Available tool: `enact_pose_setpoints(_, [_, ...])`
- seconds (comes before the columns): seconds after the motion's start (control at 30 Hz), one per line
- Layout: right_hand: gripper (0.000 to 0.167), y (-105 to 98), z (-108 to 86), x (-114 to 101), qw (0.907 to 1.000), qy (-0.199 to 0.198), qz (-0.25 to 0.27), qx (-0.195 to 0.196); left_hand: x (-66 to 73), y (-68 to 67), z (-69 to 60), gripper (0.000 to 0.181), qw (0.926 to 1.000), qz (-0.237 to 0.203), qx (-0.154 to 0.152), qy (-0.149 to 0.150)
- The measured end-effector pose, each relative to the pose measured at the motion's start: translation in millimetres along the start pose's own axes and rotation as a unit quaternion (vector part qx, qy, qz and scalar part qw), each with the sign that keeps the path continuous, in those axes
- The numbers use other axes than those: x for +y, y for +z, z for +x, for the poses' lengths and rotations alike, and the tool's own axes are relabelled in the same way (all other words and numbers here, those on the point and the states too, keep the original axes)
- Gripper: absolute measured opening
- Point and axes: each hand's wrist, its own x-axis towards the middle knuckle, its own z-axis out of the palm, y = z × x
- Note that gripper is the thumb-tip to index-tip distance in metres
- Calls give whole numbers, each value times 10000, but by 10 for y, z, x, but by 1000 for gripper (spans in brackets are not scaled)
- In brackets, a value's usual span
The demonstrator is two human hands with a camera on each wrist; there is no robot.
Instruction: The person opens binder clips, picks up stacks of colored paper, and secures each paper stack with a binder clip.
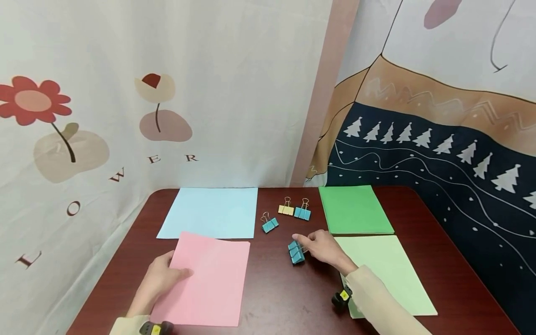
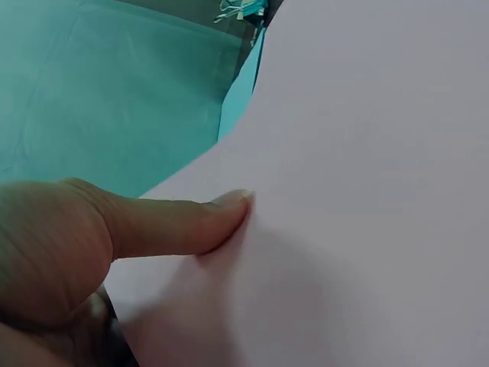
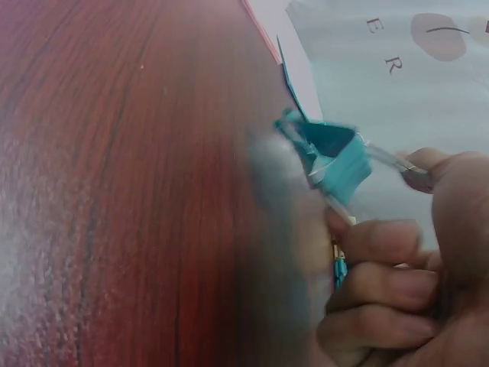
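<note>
At the left edge of the pink paper (image 1: 213,284), my left hand (image 1: 161,279) pinches the sheets, thumb on top and the other fingers hidden beneath. The left wrist view shows the thumb pressing the paper (image 2: 367,153), which looks pale there and bends up near the thumb. My right hand (image 1: 324,249) holds a teal binder clip (image 1: 296,252) by its wire handles, to the right of the pink paper. In the right wrist view the clip (image 3: 340,157) is raised above the table, thumb on one handle and curled fingers at the other; its jaw looks slightly parted.
Light blue paper (image 1: 209,211) lies behind the pink. Two teal binder clips (image 1: 270,225) and a yellow one (image 1: 286,210) lie at the table's back middle. Dark green paper (image 1: 356,209) and light green paper (image 1: 389,270) lie on the right. A curtain (image 1: 251,93) hangs behind the table.
</note>
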Motion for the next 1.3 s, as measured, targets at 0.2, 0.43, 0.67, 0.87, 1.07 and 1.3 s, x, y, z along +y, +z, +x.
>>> enact_pose_setpoints(0.2, [66,-49,-10,25,9974,-326,556,317,-38,40,-1,74,9985,38,149,526])
enact_pose_setpoints(0.43, [67,-118,-24,66,9895,-222,1305,581,-49,78,10,80,9976,-222,81,647])
enact_pose_setpoints(0.67, [66,-216,-9,74,9784,-159,1964,629,2,65,-23,82,9965,-521,72,643])
enact_pose_setpoints(0.87, [61,-311,4,77,9686,-298,2363,713,87,72,-13,82,9940,-946,40,544])
enact_pose_setpoints(1.07, [51,-363,28,94,9646,-425,2496,739,186,100,-14,69,9907,-1176,210,645])
enact_pose_setpoints(1.3, [50,-401,21,86,9616,-476,2544,915,329,126,19,65,9858,-1440,285,818])
